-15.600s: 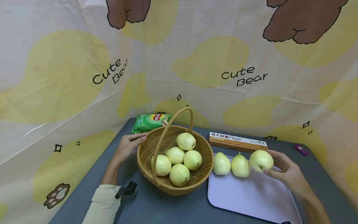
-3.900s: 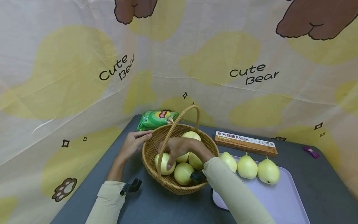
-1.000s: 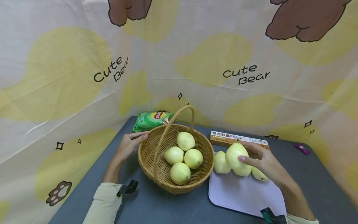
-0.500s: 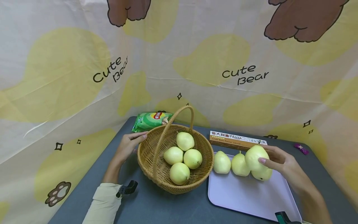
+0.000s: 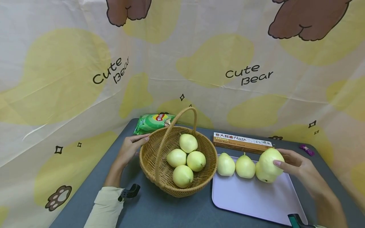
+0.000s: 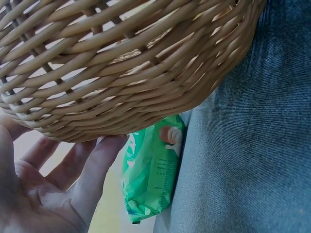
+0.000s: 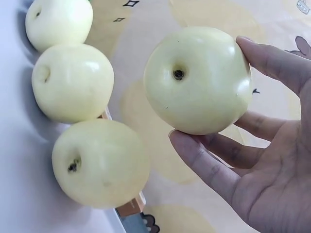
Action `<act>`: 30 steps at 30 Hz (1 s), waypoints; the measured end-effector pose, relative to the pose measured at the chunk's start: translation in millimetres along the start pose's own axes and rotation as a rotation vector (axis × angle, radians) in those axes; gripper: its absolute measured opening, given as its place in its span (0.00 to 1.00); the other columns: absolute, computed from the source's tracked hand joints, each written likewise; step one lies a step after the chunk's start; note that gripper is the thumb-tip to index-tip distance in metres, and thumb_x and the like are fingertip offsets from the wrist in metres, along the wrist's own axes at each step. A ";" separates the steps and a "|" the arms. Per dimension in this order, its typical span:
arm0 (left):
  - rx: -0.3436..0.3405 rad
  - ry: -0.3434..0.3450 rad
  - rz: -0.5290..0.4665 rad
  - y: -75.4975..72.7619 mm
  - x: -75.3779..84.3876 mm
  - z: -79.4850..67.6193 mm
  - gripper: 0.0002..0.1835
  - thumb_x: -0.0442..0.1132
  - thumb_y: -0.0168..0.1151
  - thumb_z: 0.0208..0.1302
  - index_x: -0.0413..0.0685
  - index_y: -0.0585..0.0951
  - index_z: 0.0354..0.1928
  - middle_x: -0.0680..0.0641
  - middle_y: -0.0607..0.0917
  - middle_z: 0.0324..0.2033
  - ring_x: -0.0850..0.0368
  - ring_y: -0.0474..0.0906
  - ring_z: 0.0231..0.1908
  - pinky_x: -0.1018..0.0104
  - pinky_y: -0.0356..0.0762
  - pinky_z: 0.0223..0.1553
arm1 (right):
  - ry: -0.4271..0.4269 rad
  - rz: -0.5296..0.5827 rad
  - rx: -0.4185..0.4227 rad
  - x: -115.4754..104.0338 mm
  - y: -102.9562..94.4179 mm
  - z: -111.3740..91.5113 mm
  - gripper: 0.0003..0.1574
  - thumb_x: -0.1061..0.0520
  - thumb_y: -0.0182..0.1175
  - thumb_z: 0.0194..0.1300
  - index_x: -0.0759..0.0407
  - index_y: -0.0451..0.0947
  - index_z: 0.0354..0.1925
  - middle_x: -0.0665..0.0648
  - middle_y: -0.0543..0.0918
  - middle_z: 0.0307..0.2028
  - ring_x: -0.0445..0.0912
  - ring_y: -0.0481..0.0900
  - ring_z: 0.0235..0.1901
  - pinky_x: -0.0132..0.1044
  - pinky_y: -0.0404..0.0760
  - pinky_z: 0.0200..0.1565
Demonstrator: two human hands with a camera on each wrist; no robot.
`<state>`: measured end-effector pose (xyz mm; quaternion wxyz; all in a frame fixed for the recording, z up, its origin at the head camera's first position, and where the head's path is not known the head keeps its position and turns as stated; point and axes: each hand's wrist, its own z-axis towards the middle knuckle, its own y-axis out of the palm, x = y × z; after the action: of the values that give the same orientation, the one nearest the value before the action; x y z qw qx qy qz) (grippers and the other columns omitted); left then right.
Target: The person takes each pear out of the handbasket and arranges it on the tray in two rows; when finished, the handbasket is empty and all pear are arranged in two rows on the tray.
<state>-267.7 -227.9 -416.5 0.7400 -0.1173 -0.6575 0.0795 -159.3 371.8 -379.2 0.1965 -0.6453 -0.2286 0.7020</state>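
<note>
A wicker basket [image 5: 149, 164] with an arched handle stands on the table, several pale yellow-green pears [image 5: 182, 176] inside. My left hand [image 5: 129, 152] holds the basket's left rim with thumb and fingertips; in the left wrist view some fingertips pass out of sight behind the wicker. My right hand [image 5: 300, 169] pinches a pear [image 7: 198, 80] between thumb and fingers. In the head view this pear overlaps the rightmost of three pears [image 7: 99, 162] lined up along the back of a lilac tray [image 5: 245, 199]. The right wrist view shows it apart from them.
Behind the tray lies a long pasta box [image 5: 242, 143]. A green chip bag [image 5: 154, 123] sits behind the basket to the left. Near the far right corner is a small purple wrapped item [image 5: 307, 150]. Printed cloth walls [image 5: 199, 63] enclose the grey table.
From inside the basket at its left, my right hand has brought one pear over to the tray; in the last second it moved further right. My left hand stays at the rim.
</note>
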 end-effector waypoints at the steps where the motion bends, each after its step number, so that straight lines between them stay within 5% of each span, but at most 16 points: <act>1: 0.000 0.001 -0.002 0.1 0.0 0.2 0.24 0.53 0.66 0.76 0.48 0.85 0.66 0.36 0.83 0.64 0.48 0.87 0.52 0.50 0.90 0.44 | -0.001 -0.002 0.002 1.8 -1.4 -0.3 0.31 0.50 0.59 0.80 0.53 0.70 0.76 0.38 0.85 0.56 0.34 0.80 0.54 0.31 0.80 0.48; 24: 0.003 0.000 -0.006 -1.2 -3.1 1.4 0.26 0.54 0.67 0.75 0.46 0.85 0.66 0.35 0.83 0.63 0.56 0.88 0.47 0.54 0.91 0.41 | 0.109 0.061 0.031 59.5 -31.7 -1.9 0.29 0.47 0.55 0.83 0.50 0.69 0.76 0.26 0.76 0.54 0.26 0.75 0.52 0.24 0.79 0.45; 30: 0.011 -0.005 0.028 -0.3 -3.4 2.4 0.27 0.57 0.66 0.75 0.49 0.85 0.66 0.38 0.84 0.63 0.52 0.87 0.50 0.49 0.90 0.45 | 0.139 0.146 0.050 77.3 -34.5 -5.0 0.18 0.50 0.55 0.83 0.35 0.73 0.66 0.23 0.75 0.51 0.24 0.78 0.48 0.22 0.82 0.45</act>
<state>-270.5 -229.0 -419.3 0.7377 -0.1221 -0.6573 0.0938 -161.9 444.5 -422.8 0.1763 -0.7023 -0.1490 0.6734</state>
